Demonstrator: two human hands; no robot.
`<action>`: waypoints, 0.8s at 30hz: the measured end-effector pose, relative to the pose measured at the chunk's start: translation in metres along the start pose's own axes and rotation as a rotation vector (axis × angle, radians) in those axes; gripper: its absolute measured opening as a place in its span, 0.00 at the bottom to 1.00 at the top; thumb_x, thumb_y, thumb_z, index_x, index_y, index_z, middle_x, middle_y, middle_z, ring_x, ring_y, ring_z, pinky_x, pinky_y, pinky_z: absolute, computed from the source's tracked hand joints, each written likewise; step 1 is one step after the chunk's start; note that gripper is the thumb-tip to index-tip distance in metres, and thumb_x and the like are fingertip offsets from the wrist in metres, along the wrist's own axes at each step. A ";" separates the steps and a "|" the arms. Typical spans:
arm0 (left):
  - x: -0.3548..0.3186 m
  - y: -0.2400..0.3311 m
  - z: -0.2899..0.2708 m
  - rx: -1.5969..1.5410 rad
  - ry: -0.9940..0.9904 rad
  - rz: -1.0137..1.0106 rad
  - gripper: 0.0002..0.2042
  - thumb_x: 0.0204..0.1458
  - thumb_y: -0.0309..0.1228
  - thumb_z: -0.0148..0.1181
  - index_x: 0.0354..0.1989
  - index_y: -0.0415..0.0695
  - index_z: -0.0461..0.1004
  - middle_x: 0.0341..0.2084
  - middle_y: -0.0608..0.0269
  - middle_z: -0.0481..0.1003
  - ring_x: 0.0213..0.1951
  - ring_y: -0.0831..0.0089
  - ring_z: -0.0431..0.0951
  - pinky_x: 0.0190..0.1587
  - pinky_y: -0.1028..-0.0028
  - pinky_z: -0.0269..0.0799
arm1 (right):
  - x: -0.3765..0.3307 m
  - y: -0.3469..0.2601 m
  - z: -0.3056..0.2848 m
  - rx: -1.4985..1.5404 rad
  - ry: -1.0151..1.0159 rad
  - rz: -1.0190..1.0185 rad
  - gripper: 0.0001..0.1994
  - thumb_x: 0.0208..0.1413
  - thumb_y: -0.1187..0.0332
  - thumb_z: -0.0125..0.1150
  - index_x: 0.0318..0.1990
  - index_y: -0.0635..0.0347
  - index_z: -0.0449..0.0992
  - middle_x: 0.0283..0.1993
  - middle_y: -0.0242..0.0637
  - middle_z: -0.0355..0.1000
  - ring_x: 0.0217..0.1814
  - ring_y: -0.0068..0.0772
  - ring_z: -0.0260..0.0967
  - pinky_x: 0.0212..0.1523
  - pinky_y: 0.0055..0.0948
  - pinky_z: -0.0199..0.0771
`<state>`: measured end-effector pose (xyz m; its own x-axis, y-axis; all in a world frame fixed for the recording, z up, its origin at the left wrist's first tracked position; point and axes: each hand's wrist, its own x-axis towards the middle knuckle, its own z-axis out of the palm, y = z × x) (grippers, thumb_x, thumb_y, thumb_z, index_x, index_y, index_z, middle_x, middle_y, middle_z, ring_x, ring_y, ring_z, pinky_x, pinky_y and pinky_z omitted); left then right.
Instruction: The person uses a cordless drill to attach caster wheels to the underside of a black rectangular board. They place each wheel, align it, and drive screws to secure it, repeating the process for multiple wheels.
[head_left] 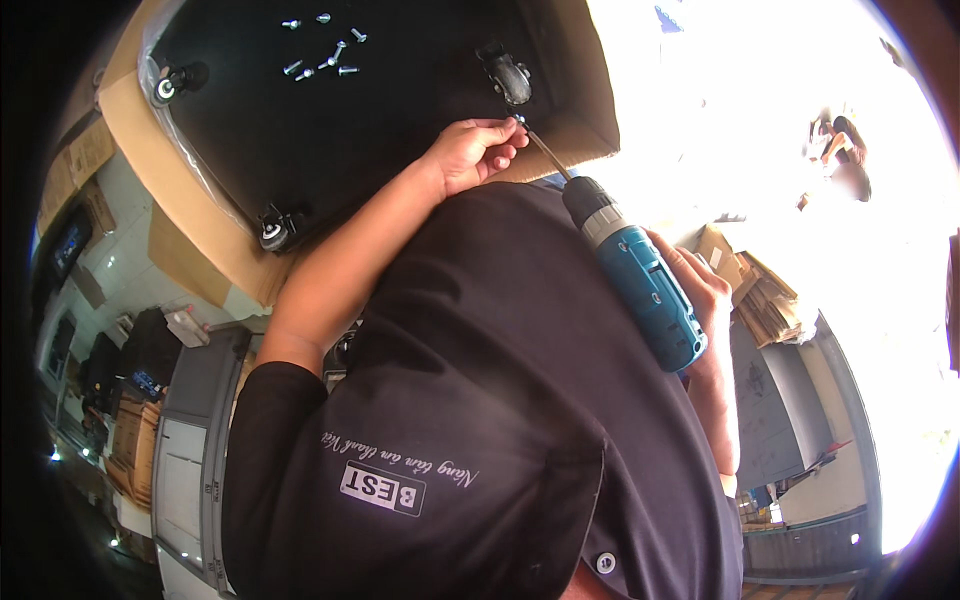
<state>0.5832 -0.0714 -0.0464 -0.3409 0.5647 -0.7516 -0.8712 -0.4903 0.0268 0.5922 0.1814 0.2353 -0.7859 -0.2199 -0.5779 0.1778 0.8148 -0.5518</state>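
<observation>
My left hand (472, 155) pinches a small silver bolt (519, 119) between thumb and fingertips, with the other fingers curled. The tip of a long driver bit (548, 155) comes up to that bolt; whether they touch is hard to tell. My right hand (698, 278) is wrapped round a teal and black cordless drill (645, 290), which points up and left. Just beyond my left fingertips, a swivel caster (508, 78) stands on a black panel (400, 130). Several loose bolts (335, 60) lie scattered farther away on the panel.
An open cardboard box (190, 220) surrounds the panel. Two more casters, one at the far left (178, 84) and one nearer (278, 230), stand on it. Flattened cardboard (772, 300) is stacked at the right. Another person (845, 160) appears in the bright area at the far right.
</observation>
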 end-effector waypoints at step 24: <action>0.003 -0.002 0.012 0.084 0.143 0.087 0.13 0.67 0.31 0.62 0.53 0.35 0.79 0.39 0.56 0.82 0.28 0.80 0.75 0.29 0.77 0.70 | 0.032 -0.028 0.004 -0.168 -0.071 0.034 0.26 0.54 0.72 0.67 0.64 0.56 0.78 0.49 0.48 0.83 0.50 0.49 0.84 0.53 0.40 0.81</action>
<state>0.5802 -0.0609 -0.0405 -0.3679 0.4190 -0.8301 -0.8689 -0.4729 0.1463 0.5647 0.1497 0.2300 -0.7361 -0.2236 -0.6388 0.0972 0.8992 -0.4267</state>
